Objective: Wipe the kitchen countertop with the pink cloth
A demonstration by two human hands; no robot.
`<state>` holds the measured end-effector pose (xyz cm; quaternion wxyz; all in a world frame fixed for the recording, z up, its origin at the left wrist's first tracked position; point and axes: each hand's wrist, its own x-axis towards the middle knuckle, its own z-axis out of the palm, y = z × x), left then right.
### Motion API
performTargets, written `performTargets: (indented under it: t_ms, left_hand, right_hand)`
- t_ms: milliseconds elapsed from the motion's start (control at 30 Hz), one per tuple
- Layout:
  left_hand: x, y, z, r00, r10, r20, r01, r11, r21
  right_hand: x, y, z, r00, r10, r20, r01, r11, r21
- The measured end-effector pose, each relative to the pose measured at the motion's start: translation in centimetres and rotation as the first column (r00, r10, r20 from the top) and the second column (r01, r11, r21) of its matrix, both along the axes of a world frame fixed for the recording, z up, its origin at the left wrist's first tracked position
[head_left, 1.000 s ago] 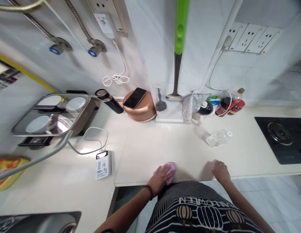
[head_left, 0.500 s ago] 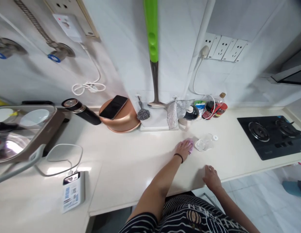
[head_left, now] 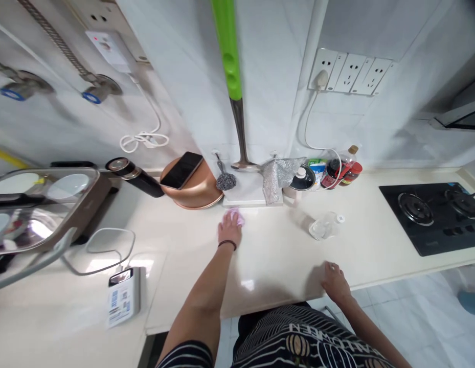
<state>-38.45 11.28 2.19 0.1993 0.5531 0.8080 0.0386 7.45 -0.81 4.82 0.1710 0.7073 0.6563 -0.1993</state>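
My left hand [head_left: 229, 231] reaches far across the cream countertop [head_left: 268, 255] and presses a pink cloth [head_left: 236, 215] flat against it, just in front of a white board [head_left: 252, 194] and right of a copper pot [head_left: 191, 186]. My right hand [head_left: 334, 278] rests on the counter near its front edge, fingers bent down onto the surface, with nothing in it. A clear plastic bottle [head_left: 325, 226] lies on its side between the two hands, nearer the wall.
A phone [head_left: 181, 169] lies on the copper pot, beside a black flask [head_left: 135, 176]. A steel scrubber [head_left: 225, 180], a grey cloth [head_left: 277, 176] and sauce bottles [head_left: 340, 173] line the wall. A power bank [head_left: 122, 301] lies at left, a gas hob [head_left: 432, 214] at right.
My left hand has slid the pink cloth from the front edge out to the clear bottle, then leftward along the back to the white board. My right hand stayed near the front edge.
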Motion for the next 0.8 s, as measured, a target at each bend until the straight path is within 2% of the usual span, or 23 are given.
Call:
performTargets:
  t_ms: [100,167,200,267,333,433,500,533,567,600,633,700,800]
  left_hand:
    - [-3.6,-2.5,0.0,0.989,0.139,-0.042,-0.139,0.99,0.015]
    - [-3.9,-4.1,-0.1,0.982,0.176,-0.061,-0.175,0.984,0.031]
    - [-3.2,-4.8,-0.1,0.982,0.176,-0.065,-0.175,0.984,0.035]
    - [-0.3,-6.1,-0.3,0.992,0.117,-0.056,-0.115,0.993,0.031]
    - [4.5,-7.6,-0.6,0.999,-0.027,-0.017,0.027,0.999,0.022]
    - [13.2,-10.2,-1.3,0.96,-0.269,0.073,0.268,0.963,0.021]
    - [17.8,-11.9,-2.0,0.877,-0.458,0.147,0.457,0.889,0.041]
    - [19.2,-12.5,-2.3,0.795,-0.584,0.164,0.581,0.811,0.075]
    - [19.9,-13.1,-2.6,0.743,-0.646,0.175,0.641,0.762,0.091]
    - [19.8,-13.4,-2.8,0.721,-0.67,0.175,0.665,0.74,0.095]
    - [19.1,-13.7,-2.9,0.736,-0.656,0.167,0.651,0.754,0.087]
    - [15.8,-14.0,-2.8,0.835,-0.533,0.132,0.532,0.845,0.047]
    - [8.3,-15.1,-2.0,0.954,-0.297,0.046,0.296,0.955,0.014]
  right_hand:
    - [0.5,0.0,-0.5,1.0,0.009,-0.027,-0.009,1.0,0.018]
    - [1.2,0.0,-1.0,0.998,0.009,-0.067,-0.005,0.999,0.051]
    - [1.6,0.1,-1.3,0.995,-0.002,-0.095,0.009,0.997,0.074]
    - [2.8,0.6,-2.0,0.982,-0.071,-0.177,0.094,0.988,0.124]
    - [4.0,1.5,-2.6,0.93,-0.199,-0.311,0.258,0.952,0.164]
    - [5.3,3.8,-2.8,0.753,-0.355,-0.554,0.527,0.829,0.185]
    - [5.4,5.7,-2.1,0.648,-0.352,-0.676,0.626,0.752,0.208]
    - [5.2,6.7,-1.6,0.616,-0.323,-0.719,0.649,0.725,0.23]
    - [4.8,7.6,-1.0,0.596,-0.285,-0.751,0.66,0.707,0.256]
    - [4.3,8.5,-0.4,0.583,-0.247,-0.774,0.665,0.693,0.28]
    - [3.8,9.3,0.2,0.573,-0.214,-0.791,0.668,0.681,0.299]
    - [2.6,10.6,1.0,0.549,-0.172,-0.818,0.681,0.66,0.318]
    - [1.0,12.0,1.5,0.549,-0.108,-0.829,0.671,0.648,0.36]
